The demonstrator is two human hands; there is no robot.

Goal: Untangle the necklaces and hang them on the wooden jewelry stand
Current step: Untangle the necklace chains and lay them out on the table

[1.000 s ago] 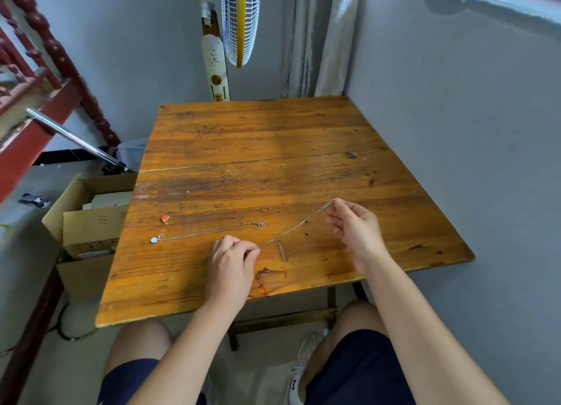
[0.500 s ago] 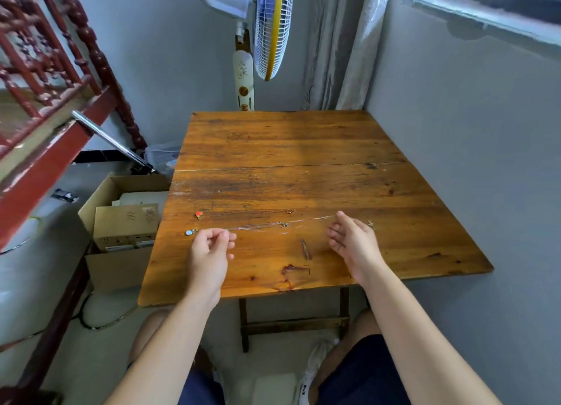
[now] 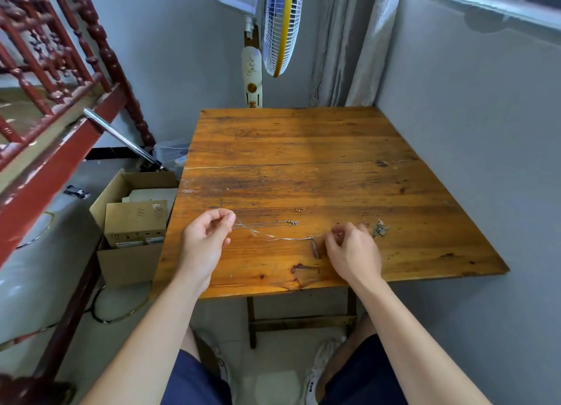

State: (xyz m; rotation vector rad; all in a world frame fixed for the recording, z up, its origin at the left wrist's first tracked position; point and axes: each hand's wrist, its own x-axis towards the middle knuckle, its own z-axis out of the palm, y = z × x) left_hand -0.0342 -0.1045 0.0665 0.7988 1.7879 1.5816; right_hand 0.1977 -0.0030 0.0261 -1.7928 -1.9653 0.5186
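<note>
Pinching a thin silver chain (image 3: 282, 237) at both ends, you are holding it just above the tabletop (image 3: 303, 137); left hand (image 3: 206, 237) and right hand (image 3: 352, 249) grips are closed on it. Two other necklaces (image 3: 267, 218) are lying beyond.

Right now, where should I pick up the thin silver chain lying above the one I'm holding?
Probably at its clasp end, pinching from above with fingertips. The thin silver chain lies flat and straight on the wooden table, and the clasp is its bulkiest part, clear of both hands.
</note>
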